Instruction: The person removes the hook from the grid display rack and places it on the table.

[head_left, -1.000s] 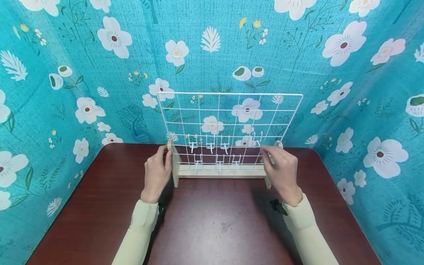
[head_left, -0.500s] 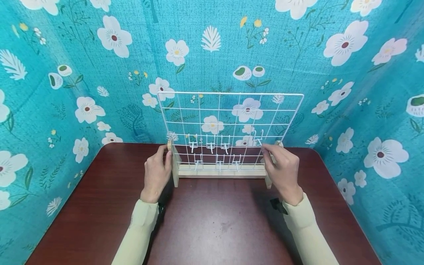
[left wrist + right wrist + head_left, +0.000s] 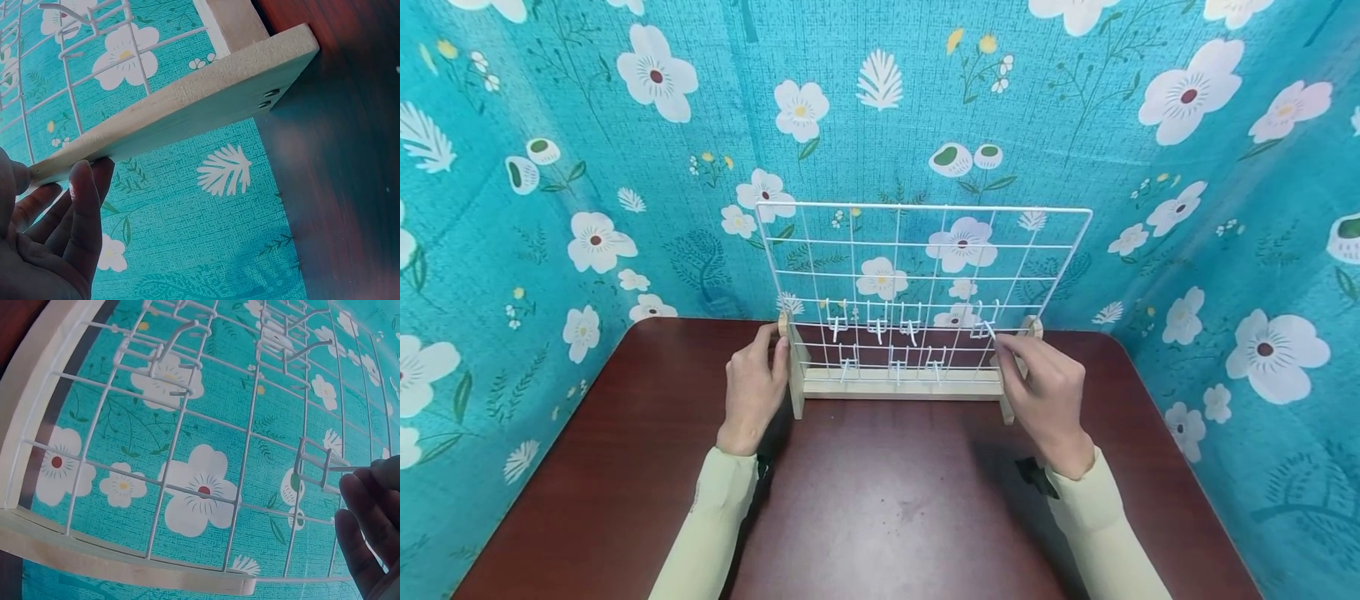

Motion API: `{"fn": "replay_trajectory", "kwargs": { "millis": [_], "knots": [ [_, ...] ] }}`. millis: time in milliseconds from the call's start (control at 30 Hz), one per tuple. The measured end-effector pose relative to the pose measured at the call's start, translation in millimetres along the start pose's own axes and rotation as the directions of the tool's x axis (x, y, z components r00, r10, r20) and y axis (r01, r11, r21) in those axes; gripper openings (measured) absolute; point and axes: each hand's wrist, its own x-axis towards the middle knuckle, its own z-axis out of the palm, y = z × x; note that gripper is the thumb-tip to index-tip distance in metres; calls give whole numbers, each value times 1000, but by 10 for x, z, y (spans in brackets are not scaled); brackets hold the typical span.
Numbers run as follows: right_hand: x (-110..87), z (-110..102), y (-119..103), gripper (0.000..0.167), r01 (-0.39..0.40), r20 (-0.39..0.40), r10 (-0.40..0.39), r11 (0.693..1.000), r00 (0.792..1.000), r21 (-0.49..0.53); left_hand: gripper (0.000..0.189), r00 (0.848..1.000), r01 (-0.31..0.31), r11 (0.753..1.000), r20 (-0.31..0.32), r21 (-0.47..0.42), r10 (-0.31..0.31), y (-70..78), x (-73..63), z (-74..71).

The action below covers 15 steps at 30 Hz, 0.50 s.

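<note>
A white wire grid panel (image 3: 850,205) stands in a wooden stand (image 3: 902,389). My left hand (image 3: 755,392) holds the top of the stand's left upright (image 3: 181,100), with the thumb and fingers at its end in the left wrist view. At the grid's right side, my right hand (image 3: 1047,396) pinches the prong of a white wire hook (image 3: 312,464). That hook's square frame lies against the grid wires. Several like hooks hang in two rows: one in the upper row (image 3: 878,330), one in the lower row (image 3: 898,370).
The stand sits toward the back of a dark red-brown table (image 3: 880,500). Close behind and at both sides hangs a teal flowered cloth (image 3: 715,117). The stand's right upright (image 3: 1007,404) is partly hidden behind the right hand.
The right hand has shifted slightly right and down, and the hook's prong in its fingers now angles down toward the right. The left hand stays on the upright. The head view tilts slightly.
</note>
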Motion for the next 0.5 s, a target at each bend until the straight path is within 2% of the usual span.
{"fn": "replay_trajectory", "kwargs": {
  "millis": [267,500],
  "knots": [
    [-111,-48,33,15,16,18,-16,1000,1000,6,29,1000,-5,1000,-5,10,5,3,-3,6],
    [-261,-69,61,16,-11,104,12,1000,994,-9,30,1000,-11,1000,-11,7,11,11,-15,1]
  ]
}}
